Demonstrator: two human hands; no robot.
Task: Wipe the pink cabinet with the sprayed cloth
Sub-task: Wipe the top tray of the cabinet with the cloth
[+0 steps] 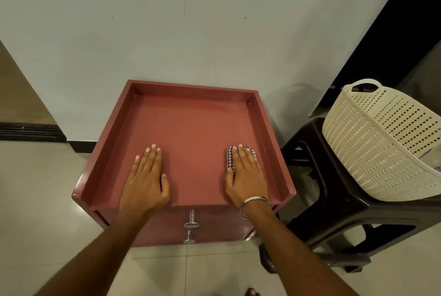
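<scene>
The pink cabinet (191, 128) stands against the wall, its top a shallow tray with raised rims on three sides. My right hand (247, 174) lies flat on the checked cloth (230, 158), pressing it onto the right front part of the top; the cloth peeks out beyond my fingers and by my thumb. My left hand (146, 176) rests flat with fingers together on the left front part of the top, holding nothing. Two metal drawer knobs (191, 224) show on the cabinet's front below.
A dark plastic stool (334, 202) stands close to the cabinet's right side and carries a cream woven basket (381, 143). A pale wall rises behind the cabinet. Light floor tiles surround it, with a dark doorway at the upper right.
</scene>
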